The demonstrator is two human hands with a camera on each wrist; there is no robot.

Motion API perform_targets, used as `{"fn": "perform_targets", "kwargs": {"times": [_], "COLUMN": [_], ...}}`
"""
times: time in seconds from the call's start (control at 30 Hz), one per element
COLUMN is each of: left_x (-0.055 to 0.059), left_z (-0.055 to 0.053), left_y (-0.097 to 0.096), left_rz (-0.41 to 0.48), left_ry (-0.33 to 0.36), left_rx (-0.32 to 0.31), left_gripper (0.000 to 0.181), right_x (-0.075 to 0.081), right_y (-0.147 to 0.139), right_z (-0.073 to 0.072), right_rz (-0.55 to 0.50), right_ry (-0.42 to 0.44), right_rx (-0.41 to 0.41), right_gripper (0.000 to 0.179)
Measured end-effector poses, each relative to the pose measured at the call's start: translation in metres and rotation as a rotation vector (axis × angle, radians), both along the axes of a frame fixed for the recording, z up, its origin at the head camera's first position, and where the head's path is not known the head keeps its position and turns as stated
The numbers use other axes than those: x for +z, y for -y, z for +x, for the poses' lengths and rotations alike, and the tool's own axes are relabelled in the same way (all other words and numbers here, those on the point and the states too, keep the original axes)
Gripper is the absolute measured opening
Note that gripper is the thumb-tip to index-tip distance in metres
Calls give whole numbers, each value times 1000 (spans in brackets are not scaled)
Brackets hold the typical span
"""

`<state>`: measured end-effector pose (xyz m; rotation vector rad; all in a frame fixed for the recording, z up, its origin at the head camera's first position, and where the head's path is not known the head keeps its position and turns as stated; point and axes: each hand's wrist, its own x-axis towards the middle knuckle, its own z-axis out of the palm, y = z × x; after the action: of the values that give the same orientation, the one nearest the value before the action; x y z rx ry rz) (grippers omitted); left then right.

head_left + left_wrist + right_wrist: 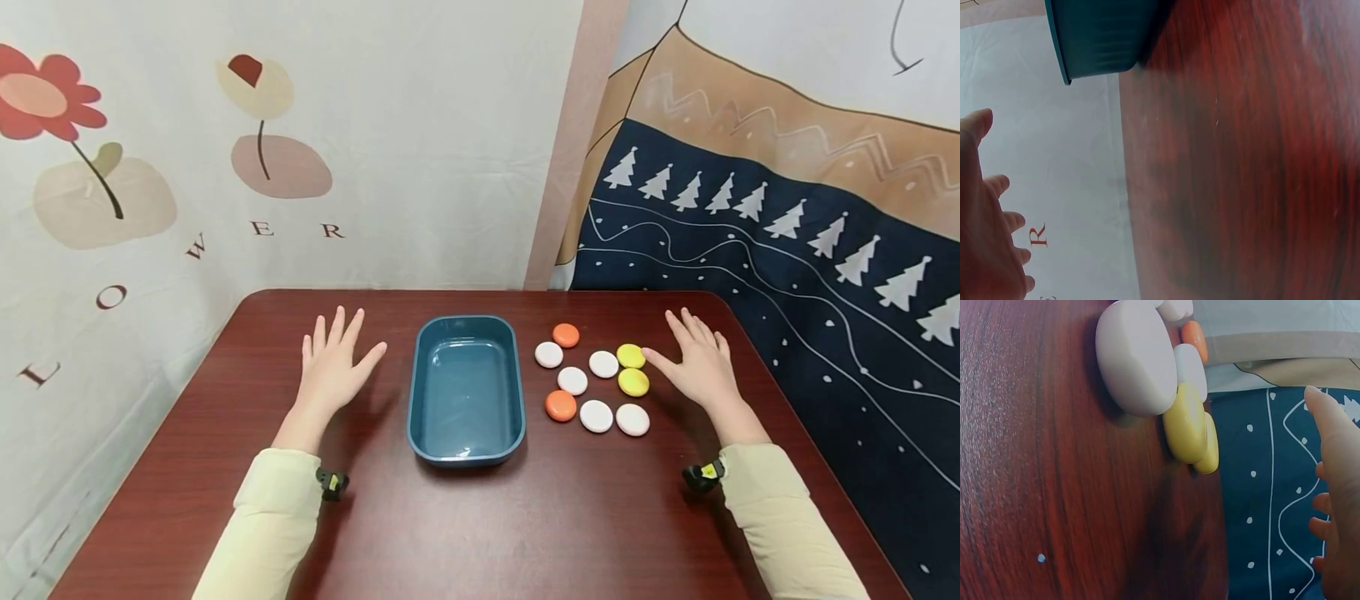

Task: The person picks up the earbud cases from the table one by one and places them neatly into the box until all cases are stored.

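My left hand (330, 371) is spread with straight fingers to the left of a blue rectangular tray (413, 408), holding nothing. In the left wrist view the tray's side (1100, 37) shows at the top, apart from the fingers. My right hand (701, 367), fingers extended, is at the right of a group of round, flattened discs. Its thumb tip comes close to a yellow disc (631, 356); a second yellow disc (633, 382) lies just below. Several white discs (596, 416) and two orange discs, one far (566, 335) and one near (561, 406), lie between tray and hand.
The discs rest on a dark red wood-grain table (480, 533) with rounded far corners. Behind it hangs a pale cloth (435, 167) with flower prints. A navy cloth (750, 250) with white trees hangs at the right. Each wrist wears a small black camera, like the left one (332, 484).
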<state>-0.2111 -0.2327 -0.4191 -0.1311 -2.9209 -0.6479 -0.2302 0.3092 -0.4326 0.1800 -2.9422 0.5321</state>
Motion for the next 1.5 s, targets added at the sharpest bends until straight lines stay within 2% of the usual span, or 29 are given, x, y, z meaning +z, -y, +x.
{"fn": "perform_targets", "kwargs": {"times": [0.23, 0.63, 1.1, 1.3, 1.5], "left_x": [-7, -18, -34, -40, -44], "left_z": [-2, -2, 2, 4, 5], "left_y": [-6, -13, -22, -25, -27], "left_rz": [70, 207, 344, 437, 486], "left_ry": [-12, -44, -25, 13, 42], "left_rx": [-16, -47, -105, -125, -149], "left_gripper": [80, 78, 76, 76, 74], "right_x": [-4, -21, -36, -41, -47], "right_y": [1, 1, 2, 0, 2], "right_z": [0, -3, -5, -6, -6], "right_rz": [-51, -172, -316, -370, -394], "right_ry": [-24, -25, 20, 46, 75], "right_rx": [11, 12, 22, 15, 10], "right_gripper": [86, 82, 80, 78, 78]}}
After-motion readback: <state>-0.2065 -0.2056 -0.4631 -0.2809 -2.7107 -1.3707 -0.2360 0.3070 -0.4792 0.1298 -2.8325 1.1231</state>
